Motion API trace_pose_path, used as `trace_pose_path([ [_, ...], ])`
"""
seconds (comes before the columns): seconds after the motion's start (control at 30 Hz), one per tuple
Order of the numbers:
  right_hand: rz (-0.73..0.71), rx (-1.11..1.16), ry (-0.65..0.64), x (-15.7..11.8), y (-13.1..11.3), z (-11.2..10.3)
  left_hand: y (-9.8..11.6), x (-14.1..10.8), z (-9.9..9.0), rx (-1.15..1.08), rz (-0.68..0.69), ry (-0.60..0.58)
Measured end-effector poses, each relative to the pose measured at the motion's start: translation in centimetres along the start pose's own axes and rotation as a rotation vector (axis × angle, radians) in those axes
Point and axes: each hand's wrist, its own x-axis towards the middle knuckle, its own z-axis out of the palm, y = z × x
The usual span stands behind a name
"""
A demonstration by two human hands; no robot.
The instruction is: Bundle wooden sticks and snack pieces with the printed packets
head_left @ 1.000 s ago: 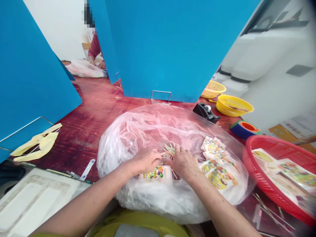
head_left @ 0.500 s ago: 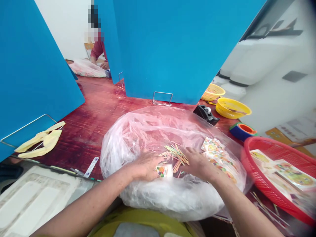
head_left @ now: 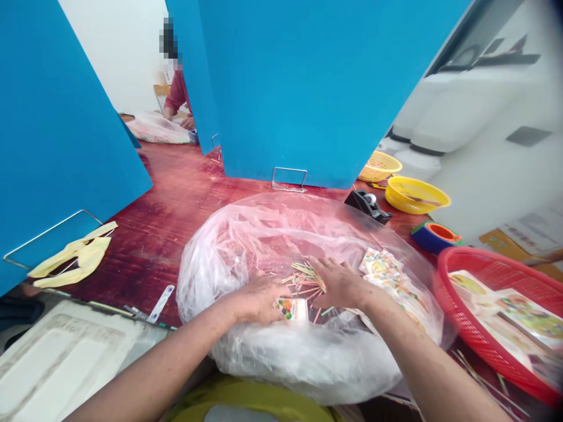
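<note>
"Clear plastic fills the middle of the view. What is it?"

"A large clear plastic bag, slumped open on a red-stained wooden worktop, directly in front of the person wearing the camera."

"And the hands?"

"Both bare hands reach into the bag from the near side. The left hand lies low, its fingers together and curled, just beside a small white printed packet. I cannot tell whether they grip it. The right hand presses down with its fingers spread apart, touching a loose heap of thin wooden sticks."

"Where are the sticks?"

"Inside the bag, between the hands. A pile of printed sachets lies just right of the right hand, also in the bag."

"What else is nearby?"

"On the near right sits a red plastic basket holding printed sheets. Farther right are a blue-and-orange tape roll, a black tape dispenser and two yellow baskets. Blue partitions stand at the far side, and past them a person in a red sleeve works at another plastic bag."
</note>
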Motion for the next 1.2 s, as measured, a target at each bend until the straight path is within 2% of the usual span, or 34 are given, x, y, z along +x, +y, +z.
trace_pose_path([
  [0.07,-0.015,-0.029,-0.036,0.4,0.0,0.3,0.1,0.0,-0.2,0.002,0.001,-0.012],
  [0.23,-0.032,-0.064,0.07,1.8,0.1,1.1,0.2,0.2,-0.4,0.017,-0.01,-0.062],
  [0.37,0.0,-0.049,0.125,1.6,0.1,1.8,-0.2,0.1,0.0,0.006,-0.031,-0.048],
  [0.5,0.053,0.02,0.195,1.0,1.0,1.8,-0.5,0.1,0.2,-0.046,-0.021,0.015],
  [0.57,0.057,0.077,0.226,0.9,1.5,1.0,-0.4,0.6,0.0,-0.122,-0.048,0.128],
  [0.63,0.051,0.134,0.259,0.9,1.7,-0.2,0.0,1.5,-0.2,-0.278,-0.108,0.327],
  [0.7,0.023,0.182,0.276,0.9,1.3,-1.3,0.7,2.6,-0.4,-0.567,-0.182,0.484],
  [0.77,-0.051,0.337,0.245,1.1,0.2,-2.0,1.3,3.9,-0.3,-0.994,-0.257,0.474],
  [0.83,-0.156,0.62,0.187,1.3,-1.0,-2.1,1.7,4.9,-0.1,-1.426,-0.322,0.379],
  [0.87,-0.202,0.781,0.167,1.4,-1.5,-2.0,1.8,5.3,0.1,-1.597,-0.345,0.373],
  [0.9,-0.234,0.924,0.162,1.6,-2.0,-1.8,1.9,5.5,0.3,-1.728,-0.346,0.417],
  [1.0,-0.254,1.152,0.217,1.9,-2.9,-1.1,2.2,5.8,1.0,-1.879,-0.227,0.577],
  [1.07,-0.238,1.163,0.214,2.2,-3.1,-0.5,2.6,5.9,1.5,-1.855,-0.181,0.56],
  [1.13,-0.19,1.097,0.17,2.6,-3.2,0.3,3.0,6.1,1.9,-1.822,-0.245,0.519],
  [1.2,-0.12,0.964,0.155,2.9,-3.1,1.2,3.1,6.5,2.1,-1.811,-0.361,0.573],
])
